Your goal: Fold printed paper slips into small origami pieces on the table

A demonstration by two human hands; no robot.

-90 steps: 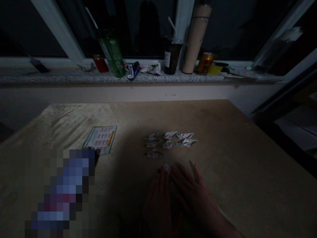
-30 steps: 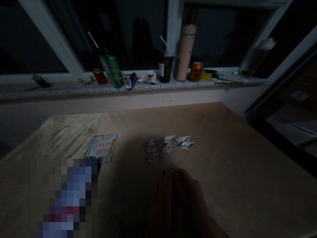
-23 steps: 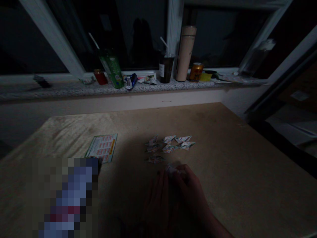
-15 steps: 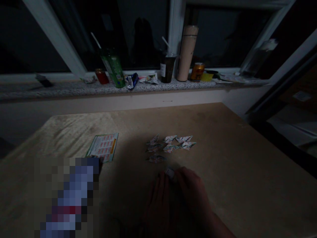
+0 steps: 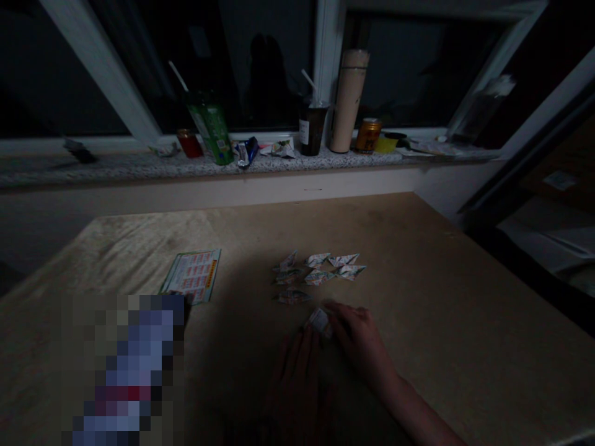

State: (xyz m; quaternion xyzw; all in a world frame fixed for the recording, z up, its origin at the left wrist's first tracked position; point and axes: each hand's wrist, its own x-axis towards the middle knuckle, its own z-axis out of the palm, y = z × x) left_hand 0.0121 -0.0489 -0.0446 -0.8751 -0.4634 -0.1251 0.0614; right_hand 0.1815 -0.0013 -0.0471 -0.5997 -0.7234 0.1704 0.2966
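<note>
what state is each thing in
Small paper piece, flat-looking, folds unclear
Left hand, fingers extended
Right hand, fingers bent
Seven paper pieces, folded into pointed shapes
Printed sheet, flat, partly covered
Beige thermos, standing, capped
Dark cup, standing, straw in it
Orange can, standing
Green bottle, standing
Red jar, standing

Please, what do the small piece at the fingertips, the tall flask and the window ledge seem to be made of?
The small piece looks like matt paper: thin, straight-edged, with print-like marks. The tall flask may be coated metal, given its smooth, even pinkish surface, though plastic is possible. The window ledge resembles stone, perhaps imitation: grey with dark speckles; its gloss is unclear.
</note>
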